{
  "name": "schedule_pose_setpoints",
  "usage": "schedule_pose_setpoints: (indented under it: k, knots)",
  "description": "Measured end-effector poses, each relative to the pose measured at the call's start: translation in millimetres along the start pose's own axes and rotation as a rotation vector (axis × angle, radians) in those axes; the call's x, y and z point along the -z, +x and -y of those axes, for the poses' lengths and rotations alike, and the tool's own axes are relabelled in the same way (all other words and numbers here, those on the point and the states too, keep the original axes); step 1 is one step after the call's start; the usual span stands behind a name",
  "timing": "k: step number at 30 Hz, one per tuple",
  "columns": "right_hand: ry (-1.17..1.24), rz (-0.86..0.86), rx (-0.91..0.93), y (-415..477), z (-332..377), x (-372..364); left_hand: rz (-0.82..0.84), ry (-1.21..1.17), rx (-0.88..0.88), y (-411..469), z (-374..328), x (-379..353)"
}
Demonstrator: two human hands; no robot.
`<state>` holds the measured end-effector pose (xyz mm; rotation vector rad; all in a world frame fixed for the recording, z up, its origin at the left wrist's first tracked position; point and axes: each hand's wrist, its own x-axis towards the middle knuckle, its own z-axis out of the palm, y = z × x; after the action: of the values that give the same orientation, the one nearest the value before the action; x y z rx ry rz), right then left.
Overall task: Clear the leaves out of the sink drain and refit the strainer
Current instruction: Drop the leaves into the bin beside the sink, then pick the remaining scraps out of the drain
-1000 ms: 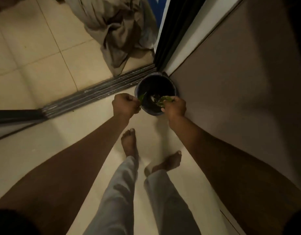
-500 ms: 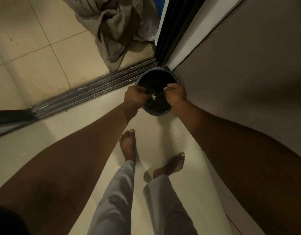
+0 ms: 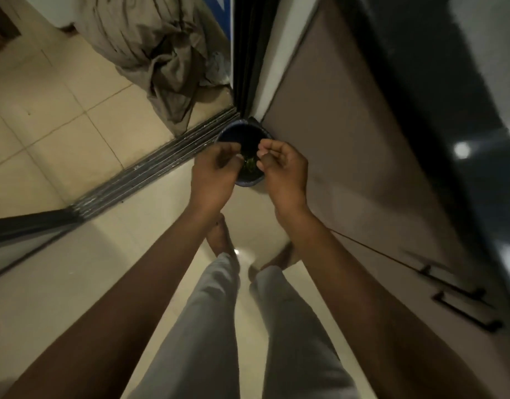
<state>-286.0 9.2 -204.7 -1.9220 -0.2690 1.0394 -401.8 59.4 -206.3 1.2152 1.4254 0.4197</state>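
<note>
Left hand: held above the near-left rim of the bin, palm turned up, fingers loosely curled; it is blurred and I cannot tell if it holds something.
Right hand: held above the near-right rim, fingers bent inward with the thumb near the fingertips; no leaf is visible in it, but I cannot tell for sure.
Leaves: a small green patch down inside the bin, seen in the gap between both hands.
Bin: small, round and dark with a blue rim, standing on the floor in the corner, touching the cabinet front and the end of the door track.
Floor: pale tiles; two bare feet and light grey trouser legs stand just below the hands.
Door track: metal rails going diagonally to the left of the bin.
Cloth: beige, crumpled, lying beyond the track.
Cabinet: brown front on the right, with two dark handles lower right.
</note>
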Motion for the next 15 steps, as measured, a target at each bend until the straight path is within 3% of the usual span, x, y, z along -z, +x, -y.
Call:
schedule_pose_setpoints:
  k: [7,15]
  knots:
    - [0.14,-0.036,0.114,-109,100,77,0.056,-0.101,-0.115,-92,-121,31]
    - [0.129,-0.116,0.274,-166,166,148,0.199,0.016,-0.303,-146,-211,28]
